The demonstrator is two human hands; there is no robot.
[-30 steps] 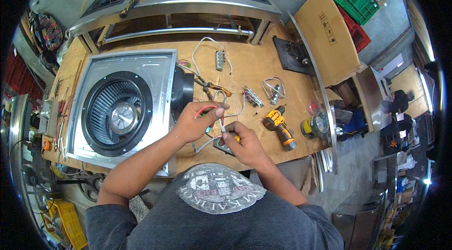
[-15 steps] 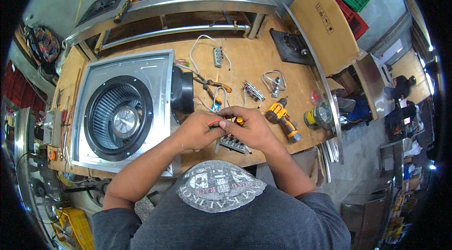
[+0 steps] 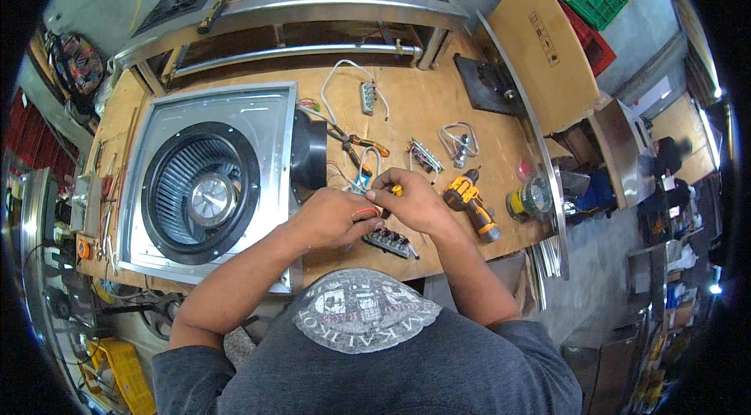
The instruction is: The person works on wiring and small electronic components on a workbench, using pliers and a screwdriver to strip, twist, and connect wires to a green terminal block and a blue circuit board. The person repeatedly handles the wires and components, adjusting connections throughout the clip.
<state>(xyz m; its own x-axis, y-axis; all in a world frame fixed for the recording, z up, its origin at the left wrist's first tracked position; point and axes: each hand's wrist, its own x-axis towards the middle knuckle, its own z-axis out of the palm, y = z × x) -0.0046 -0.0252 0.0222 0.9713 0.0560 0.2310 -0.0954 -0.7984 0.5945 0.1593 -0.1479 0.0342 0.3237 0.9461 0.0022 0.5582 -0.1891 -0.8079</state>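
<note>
My left hand (image 3: pixel 332 218) is closed, with a thin red curved piece (image 3: pixel 365 212) showing between its fingers; I cannot tell whether it is wire or a handle. Close beside it, my right hand (image 3: pixel 415 200) pinches its thumb and index finger together near white wires. Its curled fingers hold a yellow-and-black handled tool (image 3: pixel 397 190), mostly hidden. A terminal block (image 3: pixel 389 242) with dark knobs lies just below both hands. Beyond them are pliers (image 3: pixel 364 141) with orange-and-black handles and a white cable (image 3: pixel 374 155). The blower unit (image 3: pixel 270 133), a metal box with a round fan, stands left.
A yellow cordless drill (image 3: pixel 472 205) lies right of my hands, before a clear jar (image 3: pixel 535 196). Wired terminal blocks (image 3: pixel 368 98) lie farther back. A hammer (image 3: pixel 219 4) rests on the steel stove (image 3: pixel 313 16) behind. A cardboard sheet (image 3: pixel 547 55) leans at right.
My hands have drawn slightly apart, the right one shifting up and away from the left. More of the terminal block below them now shows. The whole view has shifted a little.
</note>
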